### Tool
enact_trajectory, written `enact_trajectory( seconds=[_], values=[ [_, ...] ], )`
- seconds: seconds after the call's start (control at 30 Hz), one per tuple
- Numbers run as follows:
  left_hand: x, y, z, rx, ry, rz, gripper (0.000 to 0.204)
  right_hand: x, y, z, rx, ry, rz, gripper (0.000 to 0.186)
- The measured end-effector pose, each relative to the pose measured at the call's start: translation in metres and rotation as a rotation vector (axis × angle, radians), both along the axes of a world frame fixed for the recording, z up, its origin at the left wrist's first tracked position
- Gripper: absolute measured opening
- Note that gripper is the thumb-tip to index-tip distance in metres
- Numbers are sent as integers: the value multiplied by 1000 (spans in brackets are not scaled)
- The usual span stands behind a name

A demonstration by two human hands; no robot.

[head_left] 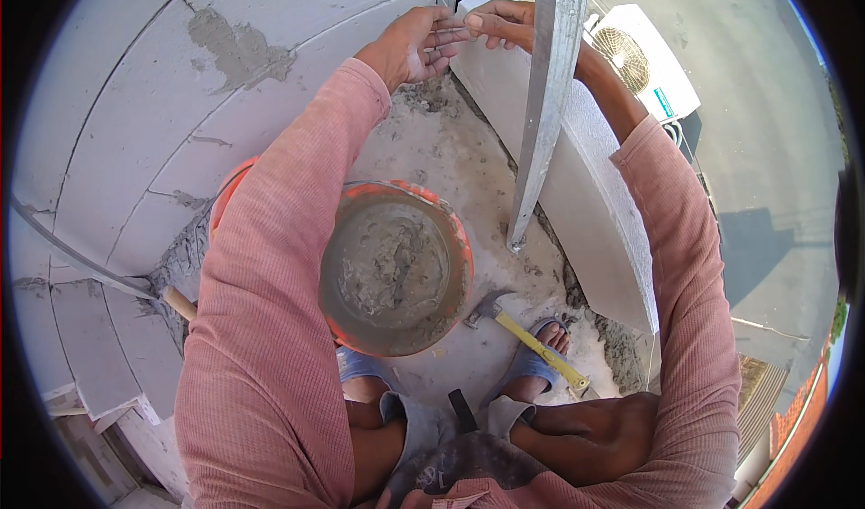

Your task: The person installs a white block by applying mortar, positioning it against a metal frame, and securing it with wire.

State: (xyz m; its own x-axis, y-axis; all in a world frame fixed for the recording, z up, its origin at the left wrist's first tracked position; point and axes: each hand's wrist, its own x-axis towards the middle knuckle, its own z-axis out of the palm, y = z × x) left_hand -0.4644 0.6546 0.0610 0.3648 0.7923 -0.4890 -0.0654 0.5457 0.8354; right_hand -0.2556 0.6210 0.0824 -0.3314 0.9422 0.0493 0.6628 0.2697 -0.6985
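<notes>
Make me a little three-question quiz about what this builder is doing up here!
1. True or false: the claw hammer with the yellow handle lies on the ground beside the person's sandalled foot.
2. What fills the orange bucket? A) water B) grey mortar C) nails
3. Where do the left hand and right hand meet?

Key
1. True.
2. B, grey mortar.
3. At the top end of the white block, fingertips pinched together on something too small to tell, next to the long metal straightedge.
</notes>
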Motion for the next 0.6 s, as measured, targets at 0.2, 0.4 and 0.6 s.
enact_trajectory(
  seconds=[0.2, 0.4, 0.6],
  values=[
    [-5, -1, -2, 18, -104, 53, 28, 30, 9, -23, 180, 165, 86, 73],
    [-21, 16, -13, 62, -60, 115, 24, 10, 33, -42, 248, -160, -248, 70],
    [-22, 19, -16, 42, -150, 135, 31, -5, 51, -42, 386, -108, -246, 48]
  ],
)
